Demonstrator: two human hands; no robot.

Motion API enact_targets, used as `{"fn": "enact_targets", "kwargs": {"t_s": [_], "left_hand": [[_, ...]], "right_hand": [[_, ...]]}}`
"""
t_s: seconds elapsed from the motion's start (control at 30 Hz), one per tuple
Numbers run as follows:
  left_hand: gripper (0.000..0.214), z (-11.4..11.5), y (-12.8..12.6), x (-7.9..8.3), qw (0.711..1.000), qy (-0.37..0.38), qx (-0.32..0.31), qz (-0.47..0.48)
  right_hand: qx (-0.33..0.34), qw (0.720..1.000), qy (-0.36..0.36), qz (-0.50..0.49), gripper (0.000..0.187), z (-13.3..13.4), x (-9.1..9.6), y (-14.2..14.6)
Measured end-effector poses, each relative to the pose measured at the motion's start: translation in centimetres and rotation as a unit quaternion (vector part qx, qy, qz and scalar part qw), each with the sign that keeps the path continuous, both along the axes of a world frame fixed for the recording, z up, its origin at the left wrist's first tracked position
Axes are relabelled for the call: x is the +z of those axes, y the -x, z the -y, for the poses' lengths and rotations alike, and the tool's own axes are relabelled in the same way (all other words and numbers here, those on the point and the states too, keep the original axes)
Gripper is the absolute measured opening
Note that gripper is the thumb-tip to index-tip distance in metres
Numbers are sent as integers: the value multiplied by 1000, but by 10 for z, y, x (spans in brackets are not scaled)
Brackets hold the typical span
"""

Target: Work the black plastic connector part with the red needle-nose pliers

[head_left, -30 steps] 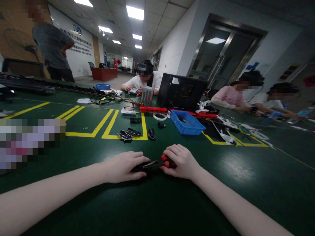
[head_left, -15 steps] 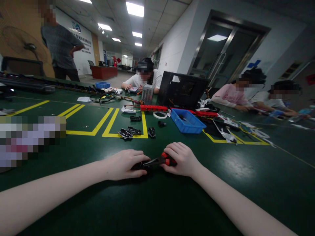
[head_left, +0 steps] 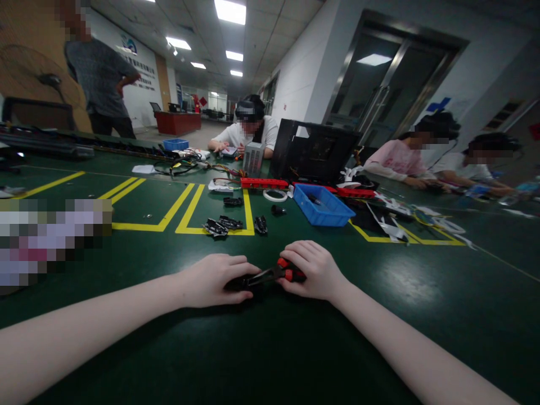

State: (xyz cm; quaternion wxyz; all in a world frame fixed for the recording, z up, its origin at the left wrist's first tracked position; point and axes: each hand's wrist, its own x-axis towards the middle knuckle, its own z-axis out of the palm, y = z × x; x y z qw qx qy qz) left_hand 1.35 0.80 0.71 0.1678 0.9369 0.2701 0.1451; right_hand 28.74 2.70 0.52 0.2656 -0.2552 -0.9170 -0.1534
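Note:
My right hand (head_left: 313, 270) is closed around the red and black handles of a pair of long-nose pliers (head_left: 270, 274). The jaws point left and reach a small black part (head_left: 238, 283), whose exact kind I cannot make out. My left hand (head_left: 217, 280) grips that part between thumb and fingers, low over the green table (head_left: 270, 349). Most of the part is hidden by the fingers. Beyond the hands, several black plastic pieces (head_left: 230, 223) lie in and beside a yellow-taped rectangle.
A blue bin (head_left: 324, 206) with dark items stands past my right hand, near a roll of white tape (head_left: 275, 195). Behind are a red power strip (head_left: 264, 183), a black computer case (head_left: 314, 151) and loose cables (head_left: 181, 164). Several people sit or stand around the table.
The pliers and my right hand have shifted very slightly; both hands keep their hold. The whole view has moved a little.

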Motion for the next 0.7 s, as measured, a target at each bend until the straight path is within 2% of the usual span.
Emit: {"fn": "enact_targets", "kwargs": {"t_s": [0.23, 0.7], "left_hand": [[37, 2, 0, 1, 999, 29, 11, 9], [36, 0, -1, 0, 1000, 22, 12, 4]], "right_hand": [[5, 1000, 14, 0, 29, 0, 0, 0], [-5, 999, 23, 37, 32, -1, 0, 1]]}}
